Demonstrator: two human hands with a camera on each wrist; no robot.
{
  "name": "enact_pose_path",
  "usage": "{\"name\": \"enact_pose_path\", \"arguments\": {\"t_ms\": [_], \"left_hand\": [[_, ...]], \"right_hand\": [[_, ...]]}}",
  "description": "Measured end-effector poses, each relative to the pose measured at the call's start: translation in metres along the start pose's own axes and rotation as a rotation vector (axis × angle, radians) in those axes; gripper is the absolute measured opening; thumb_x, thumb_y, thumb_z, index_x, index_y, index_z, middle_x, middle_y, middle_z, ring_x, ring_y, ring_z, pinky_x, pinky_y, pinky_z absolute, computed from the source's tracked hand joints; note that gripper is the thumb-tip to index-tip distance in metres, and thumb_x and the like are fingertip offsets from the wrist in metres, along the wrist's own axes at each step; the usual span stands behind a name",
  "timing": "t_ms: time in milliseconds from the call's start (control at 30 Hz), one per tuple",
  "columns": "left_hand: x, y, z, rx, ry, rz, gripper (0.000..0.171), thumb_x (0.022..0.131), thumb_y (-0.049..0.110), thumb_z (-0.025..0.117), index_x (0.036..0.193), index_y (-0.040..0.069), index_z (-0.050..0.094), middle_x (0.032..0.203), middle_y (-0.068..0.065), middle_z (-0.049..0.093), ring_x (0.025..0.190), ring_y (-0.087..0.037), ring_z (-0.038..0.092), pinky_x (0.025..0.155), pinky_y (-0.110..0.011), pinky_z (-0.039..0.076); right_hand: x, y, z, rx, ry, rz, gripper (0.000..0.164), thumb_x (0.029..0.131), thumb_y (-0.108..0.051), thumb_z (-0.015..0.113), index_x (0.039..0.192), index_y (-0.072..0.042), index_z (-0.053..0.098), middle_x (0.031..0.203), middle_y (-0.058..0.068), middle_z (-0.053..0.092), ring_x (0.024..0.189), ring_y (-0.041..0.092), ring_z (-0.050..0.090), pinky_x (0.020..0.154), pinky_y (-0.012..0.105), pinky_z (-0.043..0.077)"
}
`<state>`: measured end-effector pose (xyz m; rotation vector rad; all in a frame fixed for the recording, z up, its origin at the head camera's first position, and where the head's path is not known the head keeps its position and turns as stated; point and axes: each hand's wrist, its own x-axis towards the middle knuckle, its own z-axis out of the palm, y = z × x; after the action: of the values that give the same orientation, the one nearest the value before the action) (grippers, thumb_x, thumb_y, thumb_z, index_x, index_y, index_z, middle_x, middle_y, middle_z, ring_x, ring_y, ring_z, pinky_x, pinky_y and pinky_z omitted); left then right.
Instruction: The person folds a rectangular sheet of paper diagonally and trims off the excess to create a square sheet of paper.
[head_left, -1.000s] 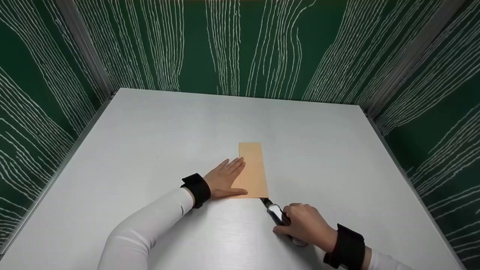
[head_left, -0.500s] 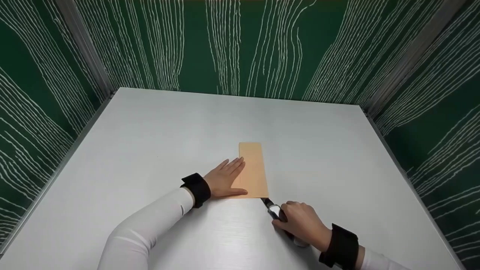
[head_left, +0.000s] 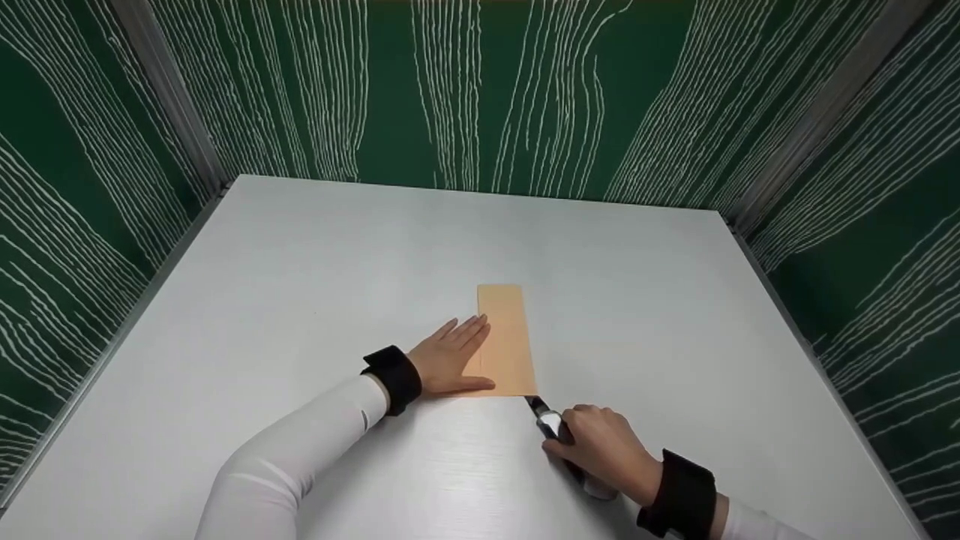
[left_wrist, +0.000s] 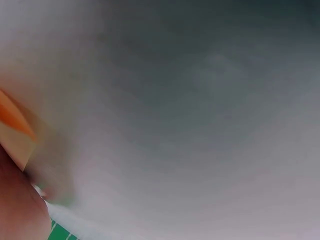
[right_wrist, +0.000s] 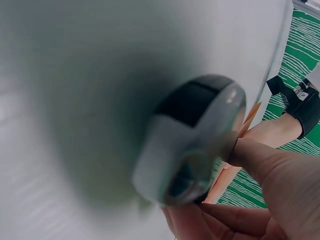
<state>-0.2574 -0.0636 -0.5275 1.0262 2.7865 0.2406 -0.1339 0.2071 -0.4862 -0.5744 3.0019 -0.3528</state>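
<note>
A long tan folded piece of paper [head_left: 510, 341] lies on the white table; the left wrist view shows its orange inside [left_wrist: 12, 117] between parted layers. My left hand [head_left: 452, 358] rests flat over its left part, fingers spread, hiding that side. Toward the near right, my right hand [head_left: 604, 450] grips a black-and-grey hand tool [head_left: 550, 426]. Its narrow dark front end meets the paper's near right corner; its kind does not show clearly. In the right wrist view the tool's thick rounded rear [right_wrist: 195, 135] is blurred, with thumb and fingers curled around it.
The white table [head_left: 337, 247] extends around both hands. Green panels with white wavy lines [head_left: 390, 90] stand behind it and along both sides, joined by grey corner posts. Black bands [head_left: 679, 493] circle both wrists.
My right hand has shifted slightly up and left. The tool's front end has slid a little to the right along the paper's near edge. My left hand and the paper stay put.
</note>
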Motion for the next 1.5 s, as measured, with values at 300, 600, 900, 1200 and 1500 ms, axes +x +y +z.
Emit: {"name": "enact_pose_path", "arguments": {"t_ms": [300, 600, 900, 1200, 1500], "left_hand": [[-0.002, 0.003, -0.004, -0.009, -0.006, -0.004, 0.097, 0.099, 0.067, 0.050, 0.165, 0.006, 0.014, 0.175, -0.010, 0.010, 0.164, -0.023, 0.011, 0.134, -0.045, 0.012], [-0.004, 0.006, -0.010, -0.018, -0.017, -0.006, 0.097, 0.099, 0.066, 0.050, 0.165, 0.004, 0.014, 0.175, -0.012, 0.010, 0.164, -0.025, 0.011, 0.134, -0.046, 0.013], [-0.003, 0.004, -0.005, -0.031, -0.022, -0.009, 0.098, 0.099, 0.067, 0.050, 0.165, 0.006, 0.012, 0.175, -0.010, 0.007, 0.164, -0.023, 0.009, 0.134, -0.046, 0.010], [-0.005, 0.005, -0.008, -0.014, -0.010, -0.007, 0.097, 0.098, 0.066, 0.051, 0.165, 0.005, 0.015, 0.175, -0.012, 0.011, 0.164, -0.025, 0.012, 0.134, -0.046, 0.013], [-0.004, 0.004, -0.007, -0.014, -0.008, 0.002, 0.096, 0.099, 0.065, 0.051, 0.165, 0.005, 0.015, 0.175, -0.011, 0.012, 0.163, -0.025, 0.013, 0.133, -0.047, 0.014]], "right_hand": [[-0.003, 0.000, 0.003, -0.025, 0.032, -0.002, 0.038, 0.080, -0.030, 0.087, 0.064, -0.016, 0.055, 0.063, -0.005, 0.052, 0.054, 0.006, 0.044, 0.048, 0.021, 0.033], [-0.001, -0.002, 0.006, -0.026, 0.038, 0.011, 0.040, 0.081, -0.031, 0.086, 0.063, -0.015, 0.054, 0.063, -0.004, 0.052, 0.054, 0.007, 0.043, 0.048, 0.022, 0.033], [-0.002, -0.003, 0.005, -0.034, 0.051, 0.009, 0.040, 0.081, -0.029, 0.085, 0.062, -0.015, 0.053, 0.062, -0.004, 0.052, 0.053, 0.008, 0.043, 0.048, 0.022, 0.033], [-0.003, -0.003, 0.006, -0.051, 0.060, 0.019, 0.040, 0.080, -0.029, 0.085, 0.061, -0.015, 0.052, 0.062, -0.004, 0.051, 0.054, 0.009, 0.044, 0.048, 0.024, 0.034], [-0.002, 0.001, 0.006, -0.092, 0.091, -0.011, 0.037, 0.081, -0.029, 0.084, 0.062, -0.015, 0.055, 0.062, -0.003, 0.053, 0.053, 0.008, 0.046, 0.047, 0.023, 0.036]]}}
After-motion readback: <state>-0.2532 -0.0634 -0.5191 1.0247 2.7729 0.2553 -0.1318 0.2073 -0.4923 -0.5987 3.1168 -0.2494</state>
